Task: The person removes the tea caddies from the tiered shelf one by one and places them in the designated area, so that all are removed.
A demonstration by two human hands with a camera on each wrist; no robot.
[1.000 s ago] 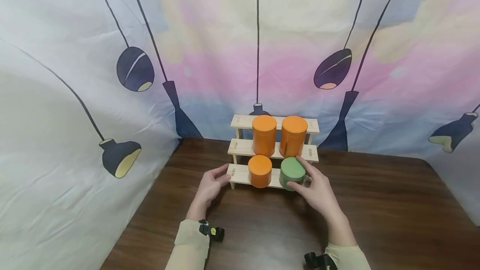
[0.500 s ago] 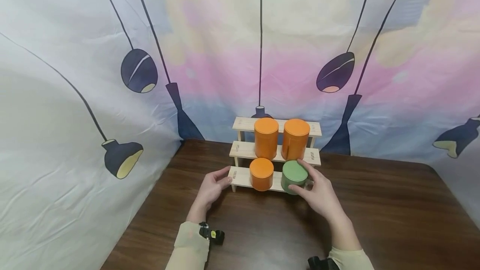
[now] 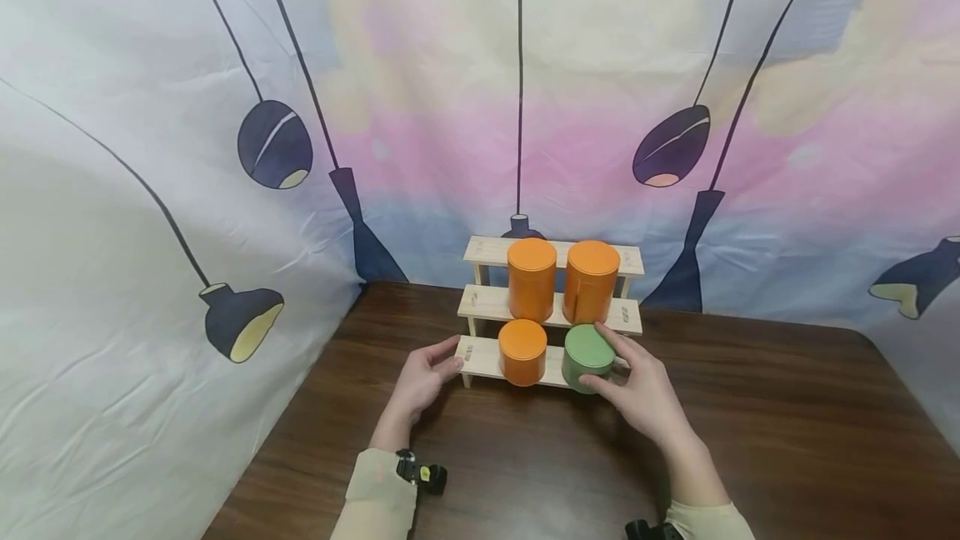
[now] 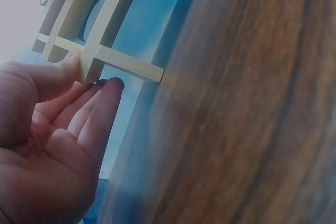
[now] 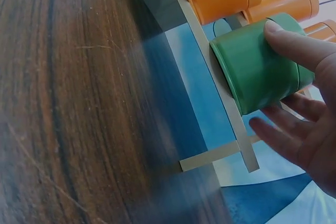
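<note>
A three-tier pale wooden stand [image 3: 482,354] stands on the table. My left hand [image 3: 417,382] pinches the left end of its lowest shelf; the left wrist view shows the thumb over the shelf end [image 4: 93,61] and the fingers behind it. On that same shelf, at the right, sits a short green tin [image 3: 588,350]. My right hand [image 3: 647,397] holds the green tin, thumb on its near side and fingers round the far side, as the right wrist view shows. A short orange tin [image 3: 522,354] is to its left on the shelf.
Two taller orange tins [image 3: 532,280] stand side by side on the middle shelf. The top shelf [image 3: 487,252] backs onto a cloth [image 3: 442,107] printed with hanging lamps. The dark wooden table [image 3: 780,423] spreads around the stand.
The head view has tilted slightly, moving everything a little lower in the picture. Both hands keep their places on the stand and the green tin.
</note>
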